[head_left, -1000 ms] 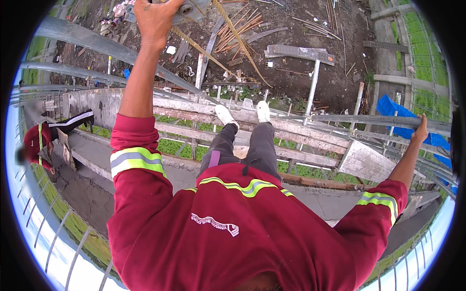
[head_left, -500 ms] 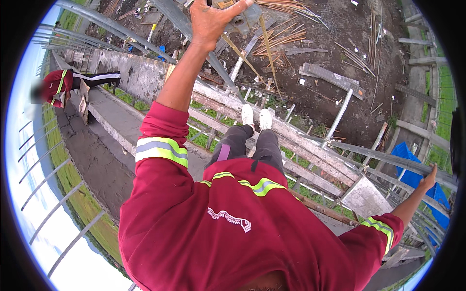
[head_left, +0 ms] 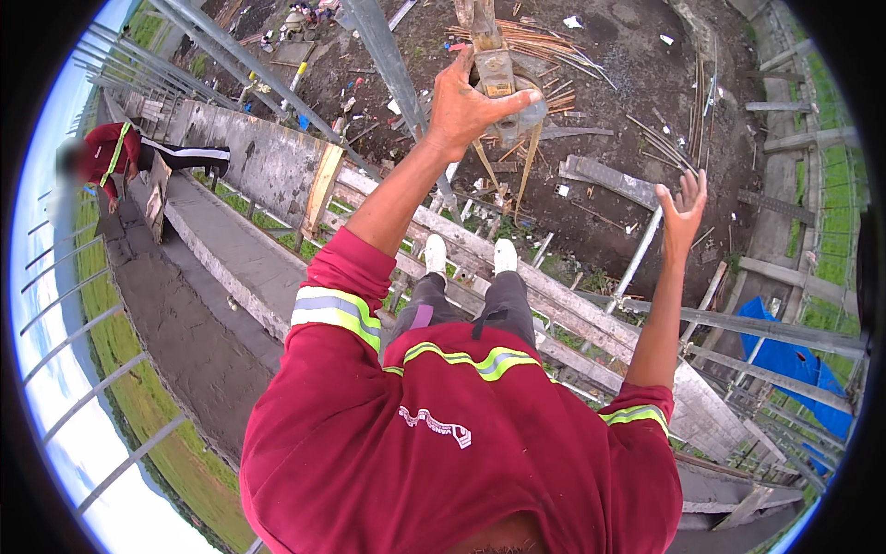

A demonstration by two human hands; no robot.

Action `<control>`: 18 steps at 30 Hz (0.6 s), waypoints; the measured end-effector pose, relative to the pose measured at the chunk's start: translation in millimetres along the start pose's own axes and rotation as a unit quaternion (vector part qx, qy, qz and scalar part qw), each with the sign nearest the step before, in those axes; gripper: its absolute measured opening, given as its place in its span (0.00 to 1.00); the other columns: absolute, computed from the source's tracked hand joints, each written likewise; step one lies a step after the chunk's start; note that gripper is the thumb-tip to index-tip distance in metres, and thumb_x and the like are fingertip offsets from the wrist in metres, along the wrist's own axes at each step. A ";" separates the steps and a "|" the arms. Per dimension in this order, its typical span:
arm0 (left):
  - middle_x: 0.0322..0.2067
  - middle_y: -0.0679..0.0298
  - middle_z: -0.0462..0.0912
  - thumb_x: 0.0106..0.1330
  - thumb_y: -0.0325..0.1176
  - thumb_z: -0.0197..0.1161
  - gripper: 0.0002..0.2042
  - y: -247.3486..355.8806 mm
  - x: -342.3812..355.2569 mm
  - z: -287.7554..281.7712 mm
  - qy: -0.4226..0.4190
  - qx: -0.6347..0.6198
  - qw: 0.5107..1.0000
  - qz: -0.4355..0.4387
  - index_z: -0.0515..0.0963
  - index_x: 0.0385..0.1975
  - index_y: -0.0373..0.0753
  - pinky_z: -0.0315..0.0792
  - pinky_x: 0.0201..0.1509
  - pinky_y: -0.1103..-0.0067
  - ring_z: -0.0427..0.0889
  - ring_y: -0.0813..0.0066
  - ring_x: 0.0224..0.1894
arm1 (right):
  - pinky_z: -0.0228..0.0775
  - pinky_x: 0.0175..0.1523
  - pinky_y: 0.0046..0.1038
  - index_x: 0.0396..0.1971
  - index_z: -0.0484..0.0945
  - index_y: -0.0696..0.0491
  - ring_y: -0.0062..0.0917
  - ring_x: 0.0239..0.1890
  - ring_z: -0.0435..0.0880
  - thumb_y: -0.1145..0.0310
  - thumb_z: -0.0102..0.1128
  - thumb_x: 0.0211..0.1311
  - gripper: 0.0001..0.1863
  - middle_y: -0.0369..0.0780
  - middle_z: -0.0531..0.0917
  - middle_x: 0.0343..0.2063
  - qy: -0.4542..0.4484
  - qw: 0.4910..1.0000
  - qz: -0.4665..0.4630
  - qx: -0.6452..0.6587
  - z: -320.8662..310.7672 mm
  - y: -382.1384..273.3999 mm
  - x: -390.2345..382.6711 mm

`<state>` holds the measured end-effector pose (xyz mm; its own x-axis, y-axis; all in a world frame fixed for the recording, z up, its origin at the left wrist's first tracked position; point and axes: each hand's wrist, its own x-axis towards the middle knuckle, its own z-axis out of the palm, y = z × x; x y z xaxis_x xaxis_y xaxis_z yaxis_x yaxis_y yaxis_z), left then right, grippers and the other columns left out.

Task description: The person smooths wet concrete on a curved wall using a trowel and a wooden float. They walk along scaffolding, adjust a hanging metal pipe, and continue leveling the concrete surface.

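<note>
My left hand (head_left: 469, 113) is at a hanging metal block (head_left: 496, 69) with a rounded grey lower part. Its thumb lies across the front and its fingers curl round the far left side, partly hidden. A thick strap or rope (head_left: 484, 20) runs up from the block. Two yellowish straps (head_left: 524, 174) hang down from it in a narrow V. My right hand (head_left: 684, 210) is raised in the air to the right, open, fingers spread and slightly bent, touching nothing. The nearest thing below it is a metal tube (head_left: 639, 258).
I stand high up on narrow boards (head_left: 563, 291). Steel pipes (head_left: 383, 60) rise at the upper left; a rail (head_left: 775, 332) runs right. Far below lies muddy ground with planks (head_left: 609, 177). A co-worker (head_left: 111, 152) bends over wet concrete (head_left: 198, 332). A blue tarp (head_left: 784, 355) hangs right.
My right hand has let go of the rail at the right and swung up and inward. My left hand has moved right and down with the block, which now shows more fully.
</note>
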<state>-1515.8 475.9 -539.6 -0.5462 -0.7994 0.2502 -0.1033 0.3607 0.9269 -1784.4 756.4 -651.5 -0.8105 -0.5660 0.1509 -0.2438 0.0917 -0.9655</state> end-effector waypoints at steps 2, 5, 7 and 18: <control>0.37 0.61 0.87 0.45 0.42 0.83 0.33 11.4 -7.1 3.7 -0.031 -0.069 0.997 -0.022 0.76 0.49 0.34 0.80 0.45 0.74 0.84 0.76 0.38 | 0.52 0.75 0.39 0.72 0.57 0.55 0.37 0.72 0.62 0.58 0.83 0.42 0.57 0.50 0.65 0.69 -0.239 0.969 -0.044 -0.037 113.5 -13.2 -16.1; 0.38 0.62 0.86 0.47 0.37 0.83 0.31 29.6 -12.2 1.9 -0.056 -0.098 0.993 -0.037 0.76 0.50 0.35 0.80 0.45 0.75 0.84 0.77 0.38 | 0.52 0.75 0.38 0.72 0.56 0.55 0.34 0.72 0.62 0.54 0.84 0.39 0.61 0.46 0.66 0.67 -0.439 0.882 0.102 0.140 191.4 -38.5 -13.1; 0.38 0.63 0.86 0.50 0.34 0.82 0.27 37.9 -12.7 -3.6 -0.065 -0.098 0.992 -0.040 0.76 0.47 0.35 0.79 0.46 0.76 0.83 0.78 0.39 | 0.51 0.75 0.38 0.72 0.56 0.55 0.34 0.72 0.61 0.50 0.84 0.37 0.63 0.46 0.66 0.67 -0.468 0.847 0.185 0.171 207.7 -52.7 -25.0; 0.45 0.61 0.86 0.47 0.34 0.81 0.32 32.0 -20.6 -24.6 -0.081 0.063 0.995 0.001 0.75 0.54 0.35 0.77 0.53 0.74 0.83 0.75 0.46 | 0.68 0.64 0.34 0.62 0.71 0.57 0.32 0.58 0.79 0.48 0.81 0.45 0.46 0.46 0.81 0.52 -0.266 0.948 -0.166 0.055 181.2 -197.3 6.6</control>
<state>-1487.4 492.1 -508.2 -0.6718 -0.7146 0.1949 -0.1989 0.4275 0.8818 -1645.1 586.2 -498.4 -0.3091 -0.8844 0.3498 -0.3580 -0.2326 -0.9043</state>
